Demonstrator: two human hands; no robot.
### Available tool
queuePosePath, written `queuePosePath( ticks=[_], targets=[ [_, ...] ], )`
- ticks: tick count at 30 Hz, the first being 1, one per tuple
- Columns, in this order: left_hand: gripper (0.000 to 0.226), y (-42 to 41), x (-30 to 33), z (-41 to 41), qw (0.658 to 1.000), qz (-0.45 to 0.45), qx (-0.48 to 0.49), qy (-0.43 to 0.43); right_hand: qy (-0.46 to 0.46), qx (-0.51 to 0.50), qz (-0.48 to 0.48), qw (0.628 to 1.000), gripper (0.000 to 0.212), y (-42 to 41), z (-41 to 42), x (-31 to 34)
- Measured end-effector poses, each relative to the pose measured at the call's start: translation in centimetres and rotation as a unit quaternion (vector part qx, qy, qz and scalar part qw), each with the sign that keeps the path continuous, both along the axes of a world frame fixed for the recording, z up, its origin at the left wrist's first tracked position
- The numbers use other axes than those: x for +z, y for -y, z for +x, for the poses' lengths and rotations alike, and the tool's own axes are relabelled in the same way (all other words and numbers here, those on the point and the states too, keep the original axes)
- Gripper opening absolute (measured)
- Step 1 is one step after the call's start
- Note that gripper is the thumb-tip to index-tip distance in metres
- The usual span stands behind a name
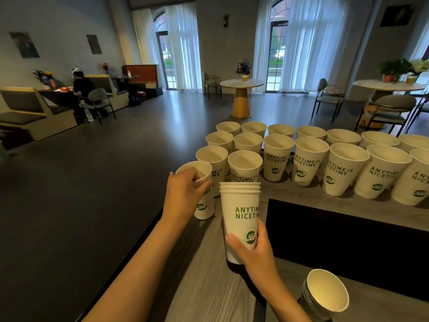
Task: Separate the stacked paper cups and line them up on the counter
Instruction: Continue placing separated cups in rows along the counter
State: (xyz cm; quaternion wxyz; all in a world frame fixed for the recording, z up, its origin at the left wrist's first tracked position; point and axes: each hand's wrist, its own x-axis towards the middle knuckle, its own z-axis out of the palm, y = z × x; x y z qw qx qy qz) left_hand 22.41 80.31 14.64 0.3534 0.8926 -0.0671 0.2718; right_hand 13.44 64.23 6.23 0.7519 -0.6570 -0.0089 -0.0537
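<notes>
My right hand [253, 247] grips the lower part of a short stack of white paper cups [240, 212] with green "ANYTIME IS NICETIME" print, held upright just above the counter [209, 287]. My left hand [185, 194] pinches the rim of a single cup [204, 205] standing at the counter's left edge. Behind it, several separated cups [278, 159] stand upright in rows that run back and off to the right.
A second stack of nested cups [325, 293] lies tilted at the bottom right, mouth facing me. A dark recess [348, 240] opens in the counter to the right. Beyond the counter lie dark floor, round tables, chairs and a seated person at far left.
</notes>
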Motion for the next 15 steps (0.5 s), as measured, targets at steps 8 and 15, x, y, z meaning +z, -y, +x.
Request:
queuePosePath(
  ticks=[8, 15],
  targets=[
    [0.02, -0.2, 0.6, -1.2, 0.992, 0.12, -0.029, 0.002, 0.002, 0.003, -0.002, 1.0, 0.064, 0.0, 0.1, -0.1],
    [0.018, -0.3, 0.6, -0.8, 0.989, 0.145, -0.04, 0.007, -0.006, 0.011, -0.002, 1.0, 0.078, 0.1, 0.0, 0.0]
  ],
)
